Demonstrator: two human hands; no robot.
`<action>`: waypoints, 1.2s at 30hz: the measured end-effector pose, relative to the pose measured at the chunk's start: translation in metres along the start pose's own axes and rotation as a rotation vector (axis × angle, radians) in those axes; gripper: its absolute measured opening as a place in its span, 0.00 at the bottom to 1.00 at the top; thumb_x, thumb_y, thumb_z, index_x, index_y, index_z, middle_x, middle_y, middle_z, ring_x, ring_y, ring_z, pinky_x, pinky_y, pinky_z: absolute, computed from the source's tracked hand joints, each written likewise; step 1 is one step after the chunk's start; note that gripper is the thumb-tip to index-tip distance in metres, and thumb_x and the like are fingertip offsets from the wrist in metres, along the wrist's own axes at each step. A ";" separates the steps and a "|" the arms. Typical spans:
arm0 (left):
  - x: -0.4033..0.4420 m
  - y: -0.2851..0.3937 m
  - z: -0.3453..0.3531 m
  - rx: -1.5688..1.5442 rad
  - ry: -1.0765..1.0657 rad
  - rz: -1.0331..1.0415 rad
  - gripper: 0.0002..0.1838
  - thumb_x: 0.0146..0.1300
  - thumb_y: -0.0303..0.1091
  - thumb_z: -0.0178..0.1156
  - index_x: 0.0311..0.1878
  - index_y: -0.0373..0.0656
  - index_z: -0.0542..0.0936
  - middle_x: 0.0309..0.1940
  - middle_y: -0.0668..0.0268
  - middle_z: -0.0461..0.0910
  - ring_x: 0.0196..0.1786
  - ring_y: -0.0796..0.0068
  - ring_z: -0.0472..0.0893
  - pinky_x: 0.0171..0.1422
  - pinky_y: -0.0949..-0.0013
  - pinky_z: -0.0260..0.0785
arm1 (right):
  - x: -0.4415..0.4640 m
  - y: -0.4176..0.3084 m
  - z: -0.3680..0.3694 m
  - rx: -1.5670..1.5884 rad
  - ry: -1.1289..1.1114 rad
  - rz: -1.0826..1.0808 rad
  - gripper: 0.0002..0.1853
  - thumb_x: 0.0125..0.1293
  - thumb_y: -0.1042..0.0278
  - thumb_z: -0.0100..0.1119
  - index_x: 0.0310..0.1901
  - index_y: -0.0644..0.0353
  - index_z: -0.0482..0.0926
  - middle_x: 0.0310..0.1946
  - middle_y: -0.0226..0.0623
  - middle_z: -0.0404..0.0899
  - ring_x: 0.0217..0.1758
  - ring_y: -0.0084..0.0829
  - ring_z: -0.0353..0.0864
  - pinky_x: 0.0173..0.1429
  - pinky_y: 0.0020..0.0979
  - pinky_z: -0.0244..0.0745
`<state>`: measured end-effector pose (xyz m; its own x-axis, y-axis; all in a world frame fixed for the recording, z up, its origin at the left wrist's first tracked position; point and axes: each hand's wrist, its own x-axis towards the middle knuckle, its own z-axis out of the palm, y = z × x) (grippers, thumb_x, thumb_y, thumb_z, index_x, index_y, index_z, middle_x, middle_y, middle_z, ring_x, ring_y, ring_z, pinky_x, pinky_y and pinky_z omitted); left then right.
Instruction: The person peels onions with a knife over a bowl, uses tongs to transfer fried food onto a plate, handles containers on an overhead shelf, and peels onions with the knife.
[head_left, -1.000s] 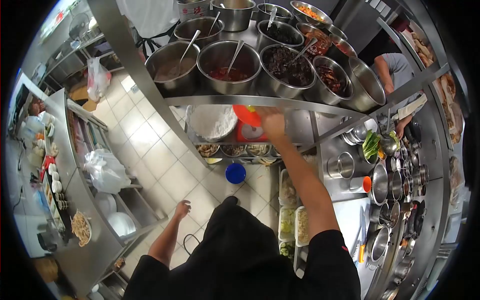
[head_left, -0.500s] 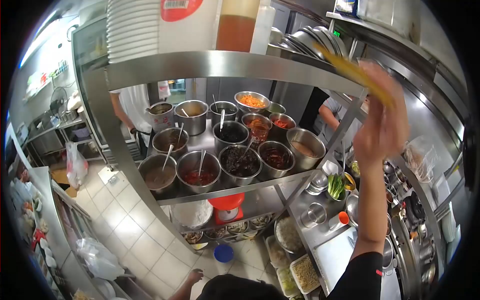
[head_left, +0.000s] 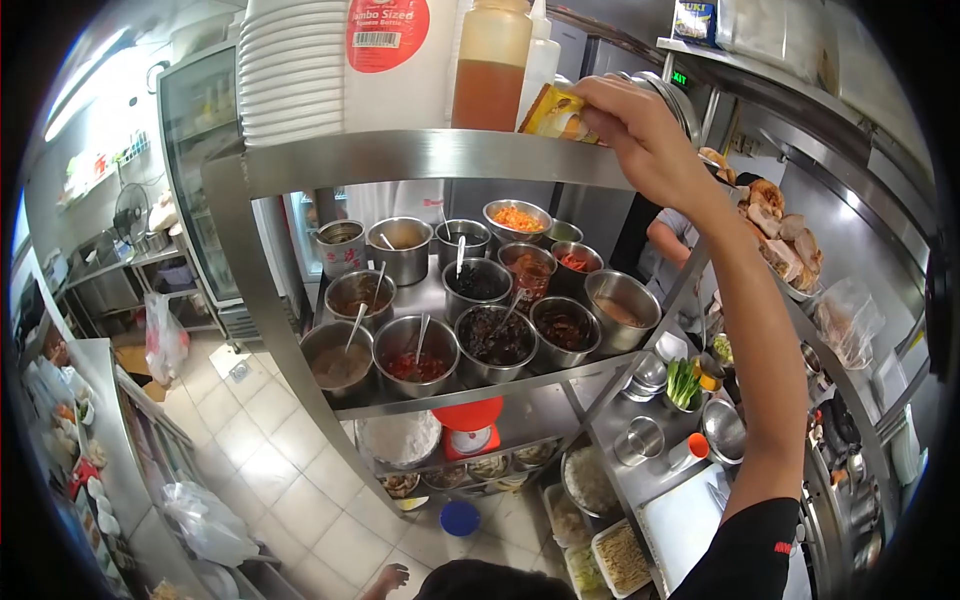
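Observation:
At the top shelf, my right hand [head_left: 640,130] pinches a small yellow packet [head_left: 558,114], which is at the shelf's metal edge [head_left: 430,160]. Beside the packet stand a squeeze bottle [head_left: 490,75] of brown-orange liquid and a white bottle [head_left: 540,65]. Metal bowls [head_left: 660,95] are stacked behind my hand. My left hand [head_left: 393,575] hangs low at the bottom of the view, fingers loosely bent and holding nothing I can see.
Below are several steel pots of sauces with spoons, including a pot of red sauce [head_left: 415,360], and a bowl of chopped orange food [head_left: 517,218]. A cutting board [head_left: 680,520] lies lower right. Meat [head_left: 780,235] is piled at right. Another person's arm [head_left: 668,238] shows behind the rack.
My right hand has moved left and in to the top shelf's edge with the yellow packet. The view has shifted, and the meat pile at right has come into sight.

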<state>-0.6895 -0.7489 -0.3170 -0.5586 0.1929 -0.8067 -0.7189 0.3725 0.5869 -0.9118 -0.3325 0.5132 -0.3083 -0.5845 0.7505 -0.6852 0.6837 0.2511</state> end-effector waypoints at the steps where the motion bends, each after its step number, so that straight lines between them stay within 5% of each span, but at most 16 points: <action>1: 0.002 -0.002 0.000 -0.031 -0.044 0.000 0.17 0.61 0.29 0.54 0.54 0.45 0.77 0.36 0.61 0.84 0.32 0.65 0.84 0.30 0.61 0.72 | 0.000 0.002 -0.001 0.025 0.000 -0.026 0.13 0.62 0.77 0.51 0.49 0.65 0.75 0.38 0.48 0.78 0.44 0.50 0.75 0.49 0.41 0.69; 8: 0.012 0.031 0.015 0.010 0.009 0.043 0.18 0.59 0.31 0.57 0.54 0.41 0.77 0.33 0.61 0.84 0.27 0.68 0.82 0.23 0.66 0.68 | 0.015 0.016 -0.009 0.138 -0.010 0.055 0.12 0.65 0.76 0.51 0.49 0.64 0.76 0.38 0.46 0.76 0.40 0.45 0.75 0.48 0.36 0.69; 10: 0.013 0.040 0.010 0.059 0.042 0.054 0.18 0.60 0.30 0.57 0.55 0.41 0.76 0.33 0.61 0.84 0.27 0.68 0.82 0.23 0.67 0.68 | 0.020 0.011 -0.013 -0.052 -0.080 0.072 0.12 0.64 0.75 0.52 0.48 0.64 0.76 0.36 0.46 0.76 0.40 0.45 0.75 0.48 0.37 0.69; 12: 0.013 0.048 0.005 0.038 -0.017 0.116 0.19 0.61 0.33 0.53 0.56 0.43 0.75 0.38 0.62 0.83 0.34 0.66 0.83 0.34 0.62 0.73 | 0.020 0.020 -0.009 -0.197 -0.079 -0.062 0.13 0.63 0.73 0.53 0.48 0.64 0.77 0.38 0.44 0.75 0.43 0.45 0.74 0.50 0.40 0.68; 16: 0.008 0.044 -0.004 -0.047 -0.065 0.118 0.19 0.62 0.34 0.53 0.57 0.43 0.75 0.38 0.61 0.83 0.34 0.65 0.83 0.34 0.62 0.72 | 0.005 0.026 -0.017 -0.236 -0.207 0.080 0.17 0.60 0.72 0.54 0.52 0.62 0.76 0.44 0.43 0.75 0.49 0.45 0.73 0.54 0.40 0.67; 18: 0.004 0.037 -0.006 0.095 0.013 0.027 0.19 0.63 0.34 0.53 0.57 0.42 0.75 0.39 0.60 0.83 0.33 0.62 0.83 0.33 0.59 0.73 | -0.013 0.018 -0.022 -0.037 -0.028 0.142 0.20 0.60 0.72 0.54 0.56 0.61 0.74 0.50 0.42 0.74 0.54 0.41 0.72 0.59 0.36 0.66; 20: 0.025 0.008 -0.033 -0.117 -0.166 -0.020 0.18 0.64 0.34 0.54 0.55 0.40 0.75 0.42 0.58 0.83 0.38 0.59 0.83 0.38 0.57 0.74 | -0.045 -0.019 -0.046 0.007 0.134 0.237 0.23 0.60 0.70 0.56 0.59 0.61 0.72 0.52 0.41 0.74 0.56 0.36 0.72 0.61 0.33 0.65; 22: 0.018 0.002 -0.037 0.032 -0.096 -0.015 0.18 0.64 0.35 0.54 0.55 0.40 0.75 0.43 0.58 0.83 0.39 0.60 0.83 0.39 0.58 0.73 | -0.118 -0.073 -0.048 0.265 0.391 0.593 0.12 0.64 0.64 0.56 0.42 0.64 0.78 0.42 0.39 0.78 0.47 0.32 0.76 0.56 0.34 0.67; 24: 0.017 0.008 -0.043 0.104 -0.072 -0.010 0.18 0.64 0.35 0.54 0.55 0.39 0.75 0.43 0.57 0.82 0.39 0.60 0.83 0.40 0.58 0.73 | -0.236 -0.116 -0.009 0.277 0.466 0.769 0.16 0.66 0.58 0.54 0.29 0.64 0.77 0.28 0.36 0.76 0.38 0.29 0.75 0.47 0.33 0.70; 25: 0.015 0.013 -0.043 0.132 -0.065 0.003 0.18 0.64 0.35 0.54 0.55 0.39 0.75 0.43 0.57 0.82 0.40 0.60 0.83 0.41 0.59 0.73 | -0.317 -0.133 0.030 0.500 0.421 0.928 0.16 0.66 0.57 0.54 0.29 0.63 0.75 0.28 0.36 0.75 0.35 0.31 0.74 0.41 0.34 0.70; 26: 0.015 0.019 -0.042 0.160 -0.061 0.019 0.18 0.64 0.35 0.54 0.55 0.39 0.75 0.43 0.57 0.82 0.40 0.60 0.83 0.42 0.59 0.73 | -0.419 -0.157 0.085 0.205 0.309 1.176 0.16 0.67 0.55 0.53 0.32 0.61 0.75 0.28 0.36 0.76 0.34 0.33 0.75 0.39 0.36 0.70; 30: 0.018 0.055 -0.036 0.291 -0.060 0.106 0.18 0.64 0.35 0.55 0.55 0.38 0.75 0.44 0.57 0.82 0.42 0.60 0.82 0.44 0.60 0.72 | -0.663 -0.300 0.163 0.236 -0.202 2.014 0.18 0.67 0.52 0.52 0.37 0.62 0.76 0.34 0.40 0.77 0.38 0.35 0.76 0.43 0.37 0.71; 36: 0.035 0.170 -0.018 0.479 -0.179 0.320 0.19 0.64 0.36 0.55 0.55 0.37 0.75 0.45 0.57 0.82 0.45 0.61 0.81 0.48 0.62 0.71 | -0.796 -0.504 0.123 0.234 -0.666 2.571 0.23 0.67 0.48 0.50 0.44 0.64 0.78 0.42 0.46 0.79 0.43 0.37 0.78 0.49 0.38 0.71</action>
<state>-0.8387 -0.6949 -0.2445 -0.6084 0.4970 -0.6188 -0.2370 0.6304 0.7392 -0.4025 -0.2656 -0.2857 -0.1852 0.6649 -0.7237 0.9510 -0.0643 -0.3024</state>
